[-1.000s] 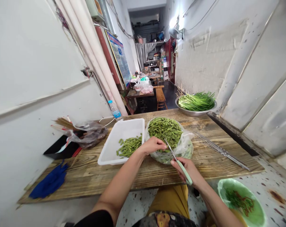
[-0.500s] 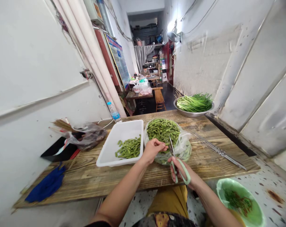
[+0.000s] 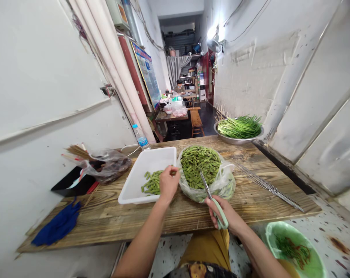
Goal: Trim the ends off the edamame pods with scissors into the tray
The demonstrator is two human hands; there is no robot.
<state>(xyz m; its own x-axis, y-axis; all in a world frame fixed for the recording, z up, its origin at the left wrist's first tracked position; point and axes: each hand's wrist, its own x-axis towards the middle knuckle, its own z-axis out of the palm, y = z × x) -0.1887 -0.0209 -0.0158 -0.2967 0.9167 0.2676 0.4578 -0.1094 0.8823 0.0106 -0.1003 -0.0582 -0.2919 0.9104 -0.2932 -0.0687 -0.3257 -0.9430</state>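
My left hand [image 3: 169, 182] is over the right rim of a white plastic tray [image 3: 130, 184], fingers curled in a pinch. A small greenish bit, seemingly an edamame pod [image 3: 173, 173], shows at its fingertips. Loose edamame pods [image 3: 151, 183] lie in the tray, partly hidden by that hand. My right hand [image 3: 221, 211] grips green-handled scissors [image 3: 220, 213], their blades together and angled up over a clear plastic bag [image 3: 225, 179]. The bag stands open beside the tray, filled with more edamame pods [image 3: 199, 164].
Metal skewers [image 3: 270, 185] lie at the right; behind them stands a metal bowl [image 3: 238, 141] of long green stalks. A water bottle [image 3: 141, 138], black box [image 3: 73, 181] and blue cloth [image 3: 57, 226] are leftward. A green-lined bin [image 3: 296, 247] stands below. Someone [image 3: 180, 88] sits far back.
My left hand has moved left from the scissor tips to the tray's right rim. The scissors have gone from spread to closed, staying over the bag's near side.
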